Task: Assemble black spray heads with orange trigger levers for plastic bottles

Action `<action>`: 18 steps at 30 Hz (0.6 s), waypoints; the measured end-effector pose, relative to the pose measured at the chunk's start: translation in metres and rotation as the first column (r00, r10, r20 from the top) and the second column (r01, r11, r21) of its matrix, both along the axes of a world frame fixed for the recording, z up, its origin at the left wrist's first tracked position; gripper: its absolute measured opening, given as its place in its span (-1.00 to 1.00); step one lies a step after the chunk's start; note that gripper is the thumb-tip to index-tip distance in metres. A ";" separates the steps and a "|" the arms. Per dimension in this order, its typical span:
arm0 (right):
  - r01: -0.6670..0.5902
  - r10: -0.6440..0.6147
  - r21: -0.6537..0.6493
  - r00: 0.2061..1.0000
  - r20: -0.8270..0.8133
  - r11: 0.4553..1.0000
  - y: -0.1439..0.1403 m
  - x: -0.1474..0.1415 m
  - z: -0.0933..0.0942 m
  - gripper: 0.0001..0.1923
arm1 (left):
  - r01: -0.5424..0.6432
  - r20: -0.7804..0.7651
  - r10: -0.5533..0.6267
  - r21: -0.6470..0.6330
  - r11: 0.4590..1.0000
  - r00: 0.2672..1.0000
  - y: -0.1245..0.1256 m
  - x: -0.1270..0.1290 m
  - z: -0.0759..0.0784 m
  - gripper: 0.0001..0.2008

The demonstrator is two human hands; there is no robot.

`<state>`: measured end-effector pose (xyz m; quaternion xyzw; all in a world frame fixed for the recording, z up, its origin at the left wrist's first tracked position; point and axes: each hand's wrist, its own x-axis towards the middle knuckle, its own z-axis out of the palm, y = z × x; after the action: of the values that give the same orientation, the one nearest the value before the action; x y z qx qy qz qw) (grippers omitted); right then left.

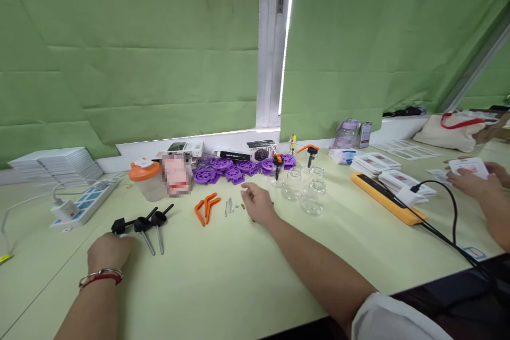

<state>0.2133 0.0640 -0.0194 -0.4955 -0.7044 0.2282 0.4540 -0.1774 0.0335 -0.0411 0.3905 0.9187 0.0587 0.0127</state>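
My left hand point(109, 252) is at the left, its fingers closed at a black plastic piece point(118, 227); the lower part of that piece is hidden. Beside it lie two similar black pieces, one of them a black holder with a metal rod point(159, 219). My right hand point(258, 204) is curled over the table, and what its fingers hold, if anything, is hidden. Just left of it are thin metal screws point(230, 205) and tiny fittings point(243, 206). Orange handles point(207, 207) lie between my hands.
Purple plastic discs point(223, 166) lie at the back. Glass jars point(316, 188) stand right of my right hand, near an orange power strip point(386, 199). An orange-lidded container point(145, 178) and white power strip point(90, 204) are left. Another person's hands point(472, 183) hold a white packet at far right.
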 end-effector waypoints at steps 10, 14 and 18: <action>0.491 -0.491 0.179 0.634 0.598 0.853 0.084 0.082 0.048 -0.50 | 0.018 0.152 -0.029 0.074 0.997 0.988 -0.020 0.031 0.019 -0.68; 0.521 -0.432 0.124 0.526 0.732 0.844 0.103 0.086 0.047 -0.65 | 0.006 0.191 -0.037 0.162 0.987 0.981 -0.027 0.028 0.019 -0.72; 0.548 -0.431 0.109 0.504 0.748 0.830 0.110 0.086 0.046 -0.72 | -0.058 0.188 0.008 0.265 0.962 0.982 -0.031 0.022 0.019 -0.71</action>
<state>0.2996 0.1739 0.0268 -0.7535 -0.6383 -0.0841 0.1333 -0.1554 0.0024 -0.0222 0.3659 0.9034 0.2192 0.0439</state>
